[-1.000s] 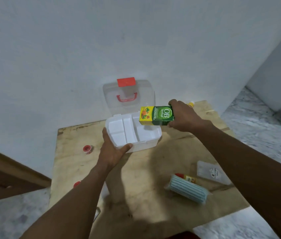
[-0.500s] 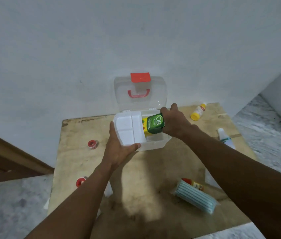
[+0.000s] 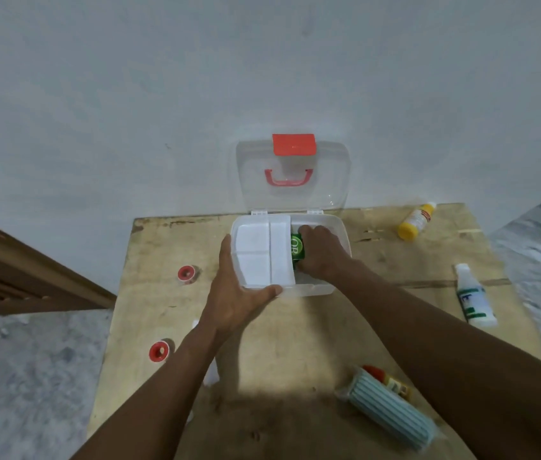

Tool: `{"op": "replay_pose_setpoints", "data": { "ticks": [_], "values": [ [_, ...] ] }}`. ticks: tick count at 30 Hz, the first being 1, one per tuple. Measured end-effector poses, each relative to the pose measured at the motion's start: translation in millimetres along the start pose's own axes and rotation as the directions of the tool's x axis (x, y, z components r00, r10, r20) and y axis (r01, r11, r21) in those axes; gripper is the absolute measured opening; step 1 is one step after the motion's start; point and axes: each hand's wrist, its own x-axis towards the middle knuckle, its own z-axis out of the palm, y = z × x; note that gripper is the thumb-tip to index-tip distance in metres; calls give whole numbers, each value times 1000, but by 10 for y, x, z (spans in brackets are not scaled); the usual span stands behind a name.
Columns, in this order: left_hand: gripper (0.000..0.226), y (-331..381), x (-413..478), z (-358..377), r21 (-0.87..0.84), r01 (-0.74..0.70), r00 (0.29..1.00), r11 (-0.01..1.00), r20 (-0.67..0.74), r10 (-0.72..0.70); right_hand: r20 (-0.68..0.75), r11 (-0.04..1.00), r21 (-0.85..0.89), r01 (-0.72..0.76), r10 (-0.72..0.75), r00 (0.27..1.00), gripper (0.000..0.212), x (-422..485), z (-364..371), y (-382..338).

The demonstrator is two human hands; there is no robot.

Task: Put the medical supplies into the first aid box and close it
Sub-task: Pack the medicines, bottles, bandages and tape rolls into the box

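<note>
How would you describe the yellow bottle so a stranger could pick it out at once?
Find the wooden table by the wall, then its far right corner, right of the open first aid box. The yellow bottle lies there on its side; colour alone separates it from the white bottle nearer you.

The desk point(image 3: 295, 343) bears one open box point(image 3: 315, 289), one green carton point(image 3: 297, 249), two red rolls point(image 3: 187, 273) point(image 3: 159, 351), one yellow bottle point(image 3: 416, 221), one white bottle point(image 3: 473, 298), one mask pack point(image 3: 392, 413) and one small red-capped tube point(image 3: 388, 381), with two hands point(image 3: 235, 300) point(image 3: 322, 254) at the box.
</note>
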Motion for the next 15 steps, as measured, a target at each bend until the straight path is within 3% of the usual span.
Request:
{"op": "replay_pose_setpoints", "data": {
  "ticks": [4,15],
  "values": [
    [98,51,-12,23,-4,-9,1000,1000,-14,8,7,998,60,-3,2,1000,56,79,101,-10],
    [97,57,-5,15,26,-31,999,999,-14,31,26,985,170,-40,36,999,93,53,121,-35]
  ]
}}
